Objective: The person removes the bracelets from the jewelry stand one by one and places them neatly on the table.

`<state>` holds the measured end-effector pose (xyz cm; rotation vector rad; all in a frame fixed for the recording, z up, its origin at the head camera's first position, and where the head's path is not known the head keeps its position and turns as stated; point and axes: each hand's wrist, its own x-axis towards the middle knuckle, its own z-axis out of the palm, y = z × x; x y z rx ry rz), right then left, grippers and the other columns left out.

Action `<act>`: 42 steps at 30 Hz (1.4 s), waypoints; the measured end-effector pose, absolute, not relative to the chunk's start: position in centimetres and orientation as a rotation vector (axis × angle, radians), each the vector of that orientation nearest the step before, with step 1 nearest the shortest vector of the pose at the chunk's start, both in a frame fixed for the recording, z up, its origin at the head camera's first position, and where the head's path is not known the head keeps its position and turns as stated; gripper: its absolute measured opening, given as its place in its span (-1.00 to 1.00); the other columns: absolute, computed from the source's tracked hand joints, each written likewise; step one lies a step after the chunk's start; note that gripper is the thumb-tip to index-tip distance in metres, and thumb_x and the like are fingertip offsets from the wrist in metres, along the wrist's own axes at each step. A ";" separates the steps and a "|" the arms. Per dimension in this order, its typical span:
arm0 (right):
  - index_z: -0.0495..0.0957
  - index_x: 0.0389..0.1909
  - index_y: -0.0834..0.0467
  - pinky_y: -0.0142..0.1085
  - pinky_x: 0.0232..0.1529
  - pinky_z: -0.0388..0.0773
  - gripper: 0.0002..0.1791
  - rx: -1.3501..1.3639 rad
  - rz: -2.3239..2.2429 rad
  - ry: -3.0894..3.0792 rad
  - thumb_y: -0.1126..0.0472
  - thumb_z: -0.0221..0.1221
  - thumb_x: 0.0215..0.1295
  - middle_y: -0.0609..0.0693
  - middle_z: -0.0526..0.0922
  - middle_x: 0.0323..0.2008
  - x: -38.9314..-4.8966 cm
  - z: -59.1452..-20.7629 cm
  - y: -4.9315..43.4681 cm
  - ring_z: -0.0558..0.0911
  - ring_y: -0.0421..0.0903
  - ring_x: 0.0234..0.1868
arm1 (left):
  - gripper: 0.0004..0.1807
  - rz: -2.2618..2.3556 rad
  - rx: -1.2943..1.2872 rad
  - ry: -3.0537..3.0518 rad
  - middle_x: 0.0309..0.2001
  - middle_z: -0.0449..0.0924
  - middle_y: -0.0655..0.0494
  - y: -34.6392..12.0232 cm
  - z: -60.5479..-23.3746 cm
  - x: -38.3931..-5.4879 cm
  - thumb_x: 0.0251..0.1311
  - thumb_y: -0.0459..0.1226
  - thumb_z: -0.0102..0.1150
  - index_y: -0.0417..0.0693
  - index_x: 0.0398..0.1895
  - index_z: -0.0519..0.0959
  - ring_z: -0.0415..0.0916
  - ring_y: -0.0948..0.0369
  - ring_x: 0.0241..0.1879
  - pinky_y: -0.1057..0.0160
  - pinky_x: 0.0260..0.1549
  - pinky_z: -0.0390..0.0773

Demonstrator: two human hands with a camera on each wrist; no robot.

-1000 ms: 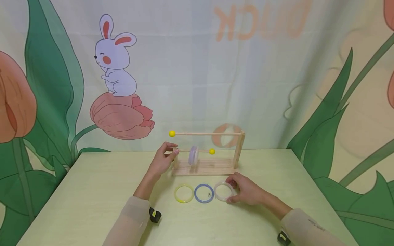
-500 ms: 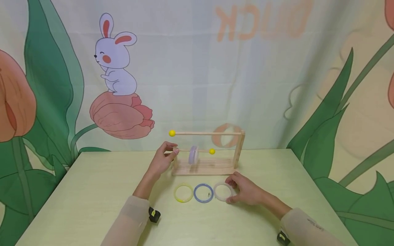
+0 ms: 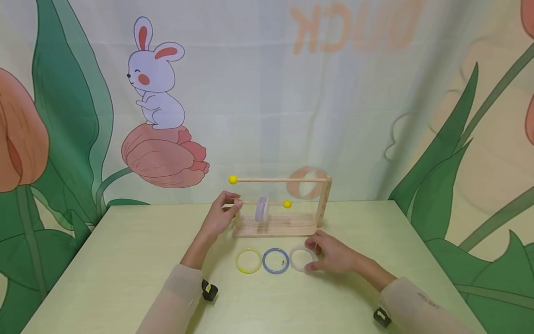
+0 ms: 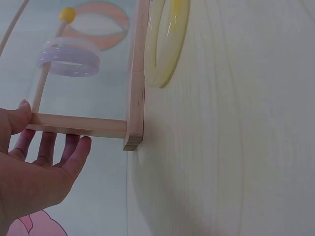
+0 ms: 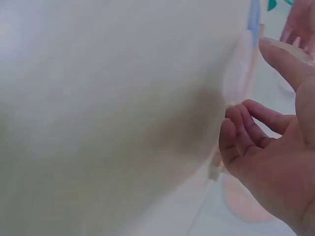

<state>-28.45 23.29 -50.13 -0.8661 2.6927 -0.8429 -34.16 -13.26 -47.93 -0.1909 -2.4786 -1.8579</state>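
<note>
A wooden ring stand (image 3: 288, 227) has one short and one tall upright, each carrying a rod tipped with a yellow ball. My left hand (image 3: 219, 218) holds the short upright (image 4: 78, 125), thumb on one side and fingers on the other. Purple and clear rings (image 4: 71, 59) hang on the lower rod. In front of the stand lie a yellow ring (image 3: 248, 260), a blue ring (image 3: 276, 260) and a pale pinkish ring (image 3: 298, 269) in a row. My right hand (image 3: 333, 255) grips the pale ring's right side, thumb at its near edge and curled fingertips at its far edge.
The light wooden table (image 3: 125, 269) ends against a printed curtain (image 3: 250, 116) just behind the stand. The upper rod (image 3: 279, 180) reaches left from the tall upright (image 3: 324, 204). A black wrist camera (image 3: 210, 291) sits by the left sleeve.
The right thumb has moved slightly inward along the pale ring. The left hand keeps its hold on the stand, and the rings stay in place.
</note>
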 end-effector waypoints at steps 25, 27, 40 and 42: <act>0.56 0.30 0.24 0.12 0.18 0.48 -0.31 -1.129 -0.741 3.185 -0.08 0.49 0.30 0.12 0.57 0.21 -32.7 -44.4 14.6 0.48 0.15 0.25 | -0.61 -1.873 -0.220 -2.450 0.20 0.51 -0.19 -13.4 -47.6 -33.8 0.59 -0.17 0.16 -0.12 0.33 0.46 0.58 -0.18 0.24 -0.12 0.23 0.60; 0.52 0.36 0.24 0.18 0.18 0.47 -0.23 -1.064 -0.690 3.179 -0.12 0.49 0.28 0.14 0.56 0.25 -33.2 -44.4 14.0 0.46 0.19 0.30 | -0.63 -1.879 -0.222 -2.454 0.20 0.51 -0.19 -13.3 -47.7 -33.8 0.59 -0.16 0.16 -0.09 0.32 0.46 0.58 -0.19 0.25 -0.11 0.23 0.60; 0.40 0.51 0.19 0.28 0.26 0.44 -0.07 -0.842 -0.510 3.068 -0.22 0.46 0.27 0.18 0.52 0.38 -35.6 -44.5 11.6 0.46 0.23 0.36 | -0.65 -1.869 -0.217 -2.458 0.19 0.52 -0.17 -13.1 -47.7 -33.9 0.59 -0.16 0.17 -0.06 0.31 0.48 0.58 -0.21 0.24 -0.11 0.22 0.61; 0.42 0.50 0.19 0.25 0.25 0.46 -0.09 -0.830 -0.505 3.061 -0.21 0.46 0.27 0.17 0.53 0.38 -35.9 -44.5 11.4 0.47 0.21 0.35 | -0.65 -1.870 -0.215 -2.458 0.19 0.52 -0.17 -13.1 -47.8 -33.9 0.59 -0.16 0.17 -0.05 0.30 0.48 0.58 -0.20 0.23 -0.10 0.22 0.61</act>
